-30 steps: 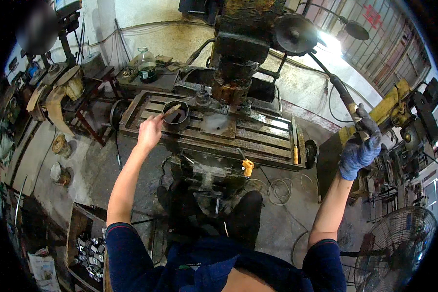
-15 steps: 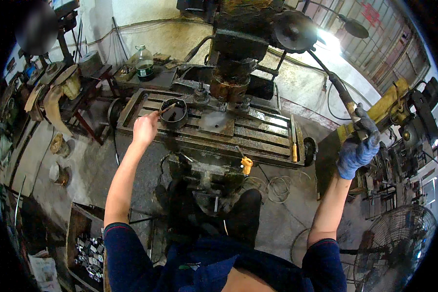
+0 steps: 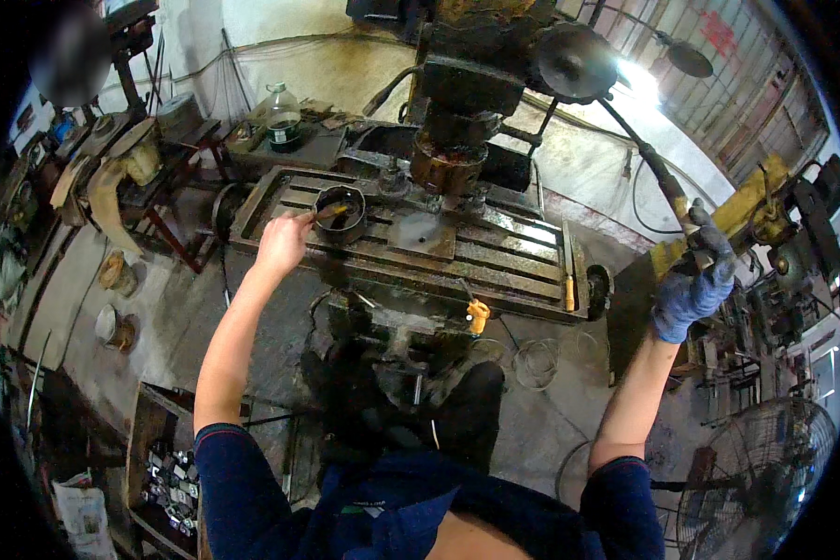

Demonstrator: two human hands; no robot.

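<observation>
My bare left hand [image 3: 285, 241] is closed around the handle of a small brush [image 3: 330, 213]. The brush's yellowish end is over the opening of a dark round pot [image 3: 344, 230], which stands on the slotted machine table [image 3: 509, 266]. At the right, my right hand [image 3: 693, 285] wears a blue-grey glove. Its fingers are wrapped around the end of a long machine lever [image 3: 664, 175]. To the right of the pot, a flat metal plate [image 3: 422, 235] lies under the dark, oily spindle head [image 3: 448, 163] of the machine.
A yellow-handled tool [image 3: 477, 315] sits at the table's front edge, and another slim tool with a yellow handle [image 3: 569, 291] lies at its right end. A crate of small metal parts [image 3: 170, 481] is at lower left. A caged fan [image 3: 756, 476] stands at lower right. Behind is a large bottle [image 3: 282, 119].
The brush's yellowish end now shows above the pot's opening; before, the brush pointed down into the pot. My right hand keeps hold of the lever. The whole view has shifted slightly.
</observation>
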